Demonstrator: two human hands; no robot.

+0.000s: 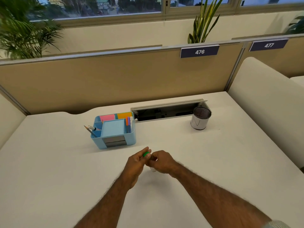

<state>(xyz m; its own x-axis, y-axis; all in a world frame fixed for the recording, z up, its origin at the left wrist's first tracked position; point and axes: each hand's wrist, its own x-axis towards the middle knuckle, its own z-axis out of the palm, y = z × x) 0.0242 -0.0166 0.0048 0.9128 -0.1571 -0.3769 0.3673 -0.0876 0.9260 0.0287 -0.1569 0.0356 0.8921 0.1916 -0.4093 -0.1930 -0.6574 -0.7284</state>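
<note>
Both my hands meet above the middle of the white desk [213, 162]. My left hand [136, 163] pinches a small green cap [145, 154] between thumb and fingertips. My right hand [162, 162] is curled around a small white object [153, 169], probably a marker or glue stick body, of which only the lower end shows under the palm. The cap sits right at the top of that object; whether it is on or off I cannot tell.
A light blue desk organiser [115, 130] with sticky notes, pens and a pencil stands beyond my hands. A black mesh pen cup [200, 118] sits at the back right beside an open cable tray [164, 111]. Beige partitions enclose the desk.
</note>
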